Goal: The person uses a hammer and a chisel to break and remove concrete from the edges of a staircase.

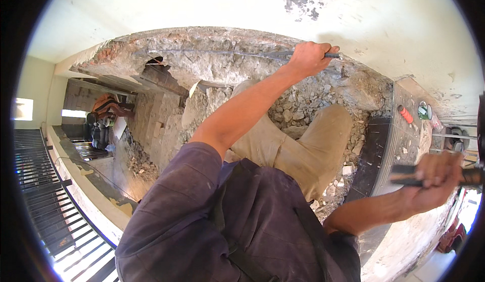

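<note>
My left hand (pixel 309 58) is closed round a dark metal chisel (pixel 332 55), held nearly level along the broken strip of wall (pixel 202 47). The chisel's butt end sticks out to the right of my fist, and its shaft runs left against the rough masonry. Out to the right, my right hand (pixel 438 173) grips the dark handle of a hammer (pixel 404 175). That hand is raised away from the chisel and smeared by motion. The hammer's head lies at the dark right rim and is hard to make out.
Broken rubble (pixel 298 107) lies around my bent knees. On the right, a black tiled ledge (pixel 371 150) runs beside an orange-red roll (pixel 405 113) and a round green-and-white item (pixel 423 111). A black railing (pixel 48 196) stands at left, near bags (pixel 98 130). A hole (pixel 157 67) opens in the wall.
</note>
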A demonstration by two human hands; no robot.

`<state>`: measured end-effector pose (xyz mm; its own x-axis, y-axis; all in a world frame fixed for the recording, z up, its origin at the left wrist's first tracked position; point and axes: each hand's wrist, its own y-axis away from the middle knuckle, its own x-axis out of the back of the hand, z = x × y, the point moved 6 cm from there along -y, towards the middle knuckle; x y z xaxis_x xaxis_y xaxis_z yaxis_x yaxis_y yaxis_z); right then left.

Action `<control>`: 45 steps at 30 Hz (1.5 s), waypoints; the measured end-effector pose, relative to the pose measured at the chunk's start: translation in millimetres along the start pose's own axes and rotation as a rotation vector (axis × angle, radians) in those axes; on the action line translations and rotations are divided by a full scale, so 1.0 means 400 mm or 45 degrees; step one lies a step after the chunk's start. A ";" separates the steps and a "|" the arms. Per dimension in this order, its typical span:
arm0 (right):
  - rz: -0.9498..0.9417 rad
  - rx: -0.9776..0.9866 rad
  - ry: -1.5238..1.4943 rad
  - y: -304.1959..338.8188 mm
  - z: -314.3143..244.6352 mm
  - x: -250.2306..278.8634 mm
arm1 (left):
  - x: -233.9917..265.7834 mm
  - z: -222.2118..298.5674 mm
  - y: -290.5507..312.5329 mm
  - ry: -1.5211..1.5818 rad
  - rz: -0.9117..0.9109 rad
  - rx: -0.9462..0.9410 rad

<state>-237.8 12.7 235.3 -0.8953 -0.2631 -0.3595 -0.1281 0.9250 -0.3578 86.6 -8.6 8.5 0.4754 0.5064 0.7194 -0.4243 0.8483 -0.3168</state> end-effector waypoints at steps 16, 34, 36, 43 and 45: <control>-0.192 -1.127 0.439 0.256 0.417 -0.013 | 0.236 -0.229 -0.014 0.240 0.419 0.308; 0.061 -0.918 0.317 0.292 0.245 0.054 | 0.056 0.215 0.089 0.266 0.511 -0.699; 0.133 -0.866 0.268 0.294 0.210 0.052 | 0.022 0.193 0.090 0.198 0.501 -0.647; 0.053 -0.363 0.039 0.257 0.138 0.050 | 0.018 0.158 0.092 0.256 0.666 -0.623; 0.022 -0.337 -0.049 0.262 0.162 0.049 | 0.033 0.165 0.098 0.290 0.666 -0.646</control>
<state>-241.3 86.6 135.0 -0.8821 -0.2518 -0.3982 -0.2244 0.9677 -0.1149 25.3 21.1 46.5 0.4804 0.8344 0.2700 -0.2575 0.4285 -0.8661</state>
